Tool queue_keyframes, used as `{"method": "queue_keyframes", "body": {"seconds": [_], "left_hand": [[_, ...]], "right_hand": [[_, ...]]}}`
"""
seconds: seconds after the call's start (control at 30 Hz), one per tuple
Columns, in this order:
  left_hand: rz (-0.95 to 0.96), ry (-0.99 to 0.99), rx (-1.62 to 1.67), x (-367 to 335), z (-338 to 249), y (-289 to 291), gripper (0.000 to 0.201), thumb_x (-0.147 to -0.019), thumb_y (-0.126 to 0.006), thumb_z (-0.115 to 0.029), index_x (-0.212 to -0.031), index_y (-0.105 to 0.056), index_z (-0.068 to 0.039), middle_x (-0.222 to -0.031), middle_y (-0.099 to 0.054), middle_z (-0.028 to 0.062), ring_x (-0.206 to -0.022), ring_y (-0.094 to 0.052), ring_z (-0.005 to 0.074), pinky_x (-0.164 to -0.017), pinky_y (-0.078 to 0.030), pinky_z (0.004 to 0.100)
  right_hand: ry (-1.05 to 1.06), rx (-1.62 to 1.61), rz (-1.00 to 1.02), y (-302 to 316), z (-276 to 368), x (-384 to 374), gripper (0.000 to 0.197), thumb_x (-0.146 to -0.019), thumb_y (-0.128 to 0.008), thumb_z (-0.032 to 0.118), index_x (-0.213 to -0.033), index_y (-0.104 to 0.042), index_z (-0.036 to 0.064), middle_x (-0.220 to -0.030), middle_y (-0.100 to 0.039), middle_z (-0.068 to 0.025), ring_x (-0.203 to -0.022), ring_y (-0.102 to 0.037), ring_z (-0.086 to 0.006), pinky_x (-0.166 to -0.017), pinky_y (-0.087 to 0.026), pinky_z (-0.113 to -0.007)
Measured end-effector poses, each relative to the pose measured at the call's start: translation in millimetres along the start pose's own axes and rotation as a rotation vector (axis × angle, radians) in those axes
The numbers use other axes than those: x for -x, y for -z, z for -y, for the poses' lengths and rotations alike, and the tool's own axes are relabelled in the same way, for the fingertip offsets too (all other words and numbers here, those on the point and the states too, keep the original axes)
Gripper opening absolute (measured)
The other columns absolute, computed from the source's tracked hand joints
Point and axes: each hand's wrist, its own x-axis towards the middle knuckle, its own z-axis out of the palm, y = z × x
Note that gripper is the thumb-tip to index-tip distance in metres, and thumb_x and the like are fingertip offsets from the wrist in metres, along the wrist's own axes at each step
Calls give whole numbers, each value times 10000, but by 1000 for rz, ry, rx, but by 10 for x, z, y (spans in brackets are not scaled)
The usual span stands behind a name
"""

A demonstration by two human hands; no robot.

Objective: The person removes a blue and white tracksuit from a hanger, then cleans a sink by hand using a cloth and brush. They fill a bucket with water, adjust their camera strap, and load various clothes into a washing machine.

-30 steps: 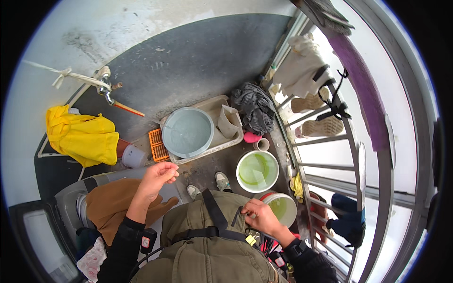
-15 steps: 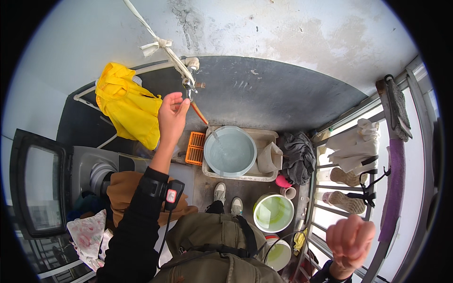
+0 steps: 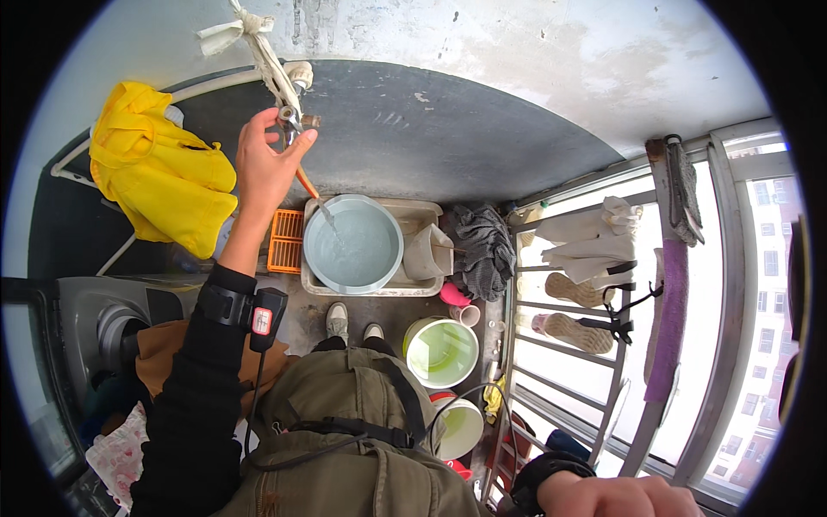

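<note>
My left hand (image 3: 265,172) reaches up to the metal tap (image 3: 291,121) on the wall, thumb and fingers closed about its handle. From an orange hose (image 3: 307,183) below the tap, water runs into a round light-blue basin (image 3: 353,244) that holds water. The basin rests in a shallow beige tray (image 3: 419,209). At the lower right edge my right hand (image 3: 616,497) is curled into a fist, its fingertips cut off by the picture's rim. I see nothing in it.
An orange plastic basket (image 3: 286,241) stands left of the tray. A yellow garment (image 3: 159,168) hangs on a pipe. Right are a dark grey cloth (image 3: 487,250), a bucket of greenish water (image 3: 441,353) and a railing with shoes (image 3: 575,334). A front-loading washing machine (image 3: 86,319) is left.
The view has swung right, so the scene sits further left. My left hand has moved up around the tap handle. The right hand has dropped lower. Water runs in both frames.
</note>
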Motion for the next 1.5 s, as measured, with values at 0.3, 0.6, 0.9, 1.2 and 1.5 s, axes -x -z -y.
{"method": "queue_keyframes", "body": {"seconds": [0.3,0.6,0.9,1.2,1.5], "left_hand": [[-43,-47,29,36,-9,-49,577,-775,-813,-295,-1211,-577,-1,-1158,-593,139,-964,-602,219,-698,-525,296],[-12,-41,57,8,75,-88,525,-790,-785,-198,-1227,-589,16,-1127,-630,146,-970,-650,230,-819,-536,325],[307,-79,203,-149,164,241,536,-839,-651,10,-1354,-507,22,-1218,-594,115,-1124,-594,191,-978,-451,284],[179,150,749,-79,745,268,487,-951,-600,-106,-1392,-441,25,-1335,-547,145,-1146,-573,209,-1003,-454,337],[-73,1158,364,1646,3683,-1698,140,-885,-630,-48,-1020,-665,-50,-822,-622,1,-677,-573,93,-612,-484,240]], "right_hand": [[30,81,-28,19,1,2,96,-848,-745,126,-826,-705,211,-756,-562,34,-621,-488,-117,-546,-366,-270],[349,167,-21,241,-6,83,83,-866,-719,138,-895,-704,215,-765,-572,33,-611,-493,-113,-578,-382,-268],[158,168,-6,488,35,-15,107,-828,-691,68,-814,-688,174,-702,-574,18,-571,-497,-124,-548,-382,-276],[-214,-303,65,1222,-342,-392,71,-863,-661,96,-795,-677,103,-748,-620,-34,-608,-556,-162,-553,-422,-290],[-940,258,-744,4174,-3780,799,457,-957,-623,325,-1302,-520,42,-1217,-592,-61,-1123,-549,-158,-940,-430,-319]]}}
